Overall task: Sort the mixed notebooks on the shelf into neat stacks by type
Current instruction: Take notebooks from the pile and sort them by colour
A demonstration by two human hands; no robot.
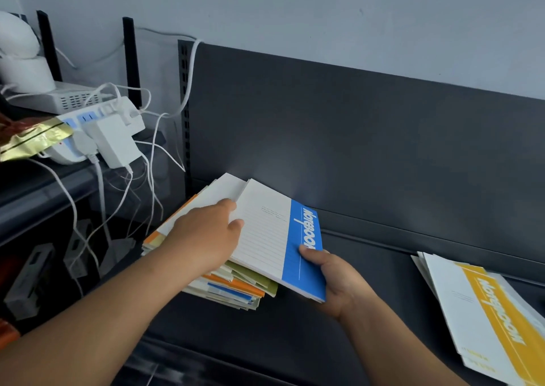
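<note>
1. I see a thin blue-and-white notebook point(280, 238) with a white lined cover and a blue band printed "NOTEBOOK". It is tilted just above the pile, blue band to the right. The left hand point(206, 232) grips its left edge, and the right hand point(333, 279) pinches the blue corner, thumb on top.
2. Below it I make out an untidy pile of thin notebooks point(233, 288) at the shelf's left end, with orange, green, blue and white edges fanned out.
3. Well apart on the right, a few yellow-and-white notebooks point(483, 320) lie flat, slightly askew, cut off by the frame edge.
4. Both groups rest on a dark grey metal shelf point(368, 267).
</note>
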